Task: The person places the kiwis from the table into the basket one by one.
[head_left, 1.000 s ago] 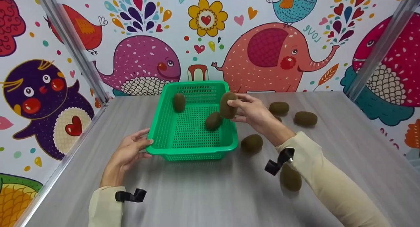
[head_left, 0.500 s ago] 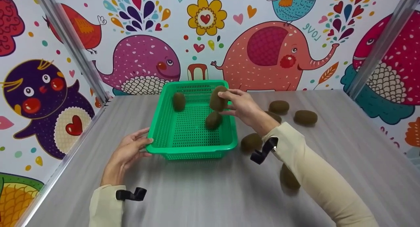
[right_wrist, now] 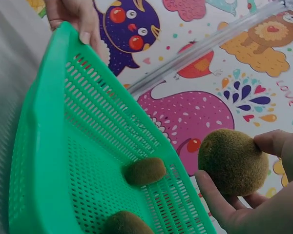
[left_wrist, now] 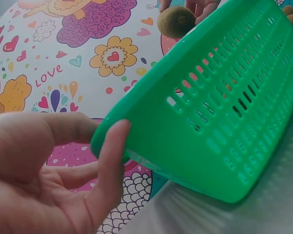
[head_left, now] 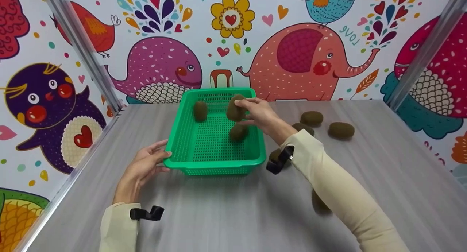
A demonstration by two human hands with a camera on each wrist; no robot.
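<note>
A green perforated plastic basket (head_left: 215,165) stands on the table in the head view. My left hand (head_left: 143,167) pinches its near left corner, thumb (left_wrist: 115,146) on one side of the rim and fingers on the other. Above the right half of the basket, my right hand (head_left: 263,115) holds a brown fuzzy kiwi (head_left: 234,109) between thumb and fingers; the right wrist view shows this kiwi (right_wrist: 233,163) up close. Inside the basket lie two more kiwis, one at the far left (head_left: 200,111) and one near the right wall (head_left: 239,133), below the held kiwi.
Several loose kiwis lie on the grey table (head_left: 204,215) to the basket's right, such as a far one (head_left: 341,130) and a near one (head_left: 320,204) partly behind the right sleeve. A wall with cartoon animals (head_left: 292,62) rises behind the table.
My right hand has carried its kiwi leftward, from the basket's right rim to over the inside. The left hand stays at the corner, and the two kiwis in the basket lie as before.
</note>
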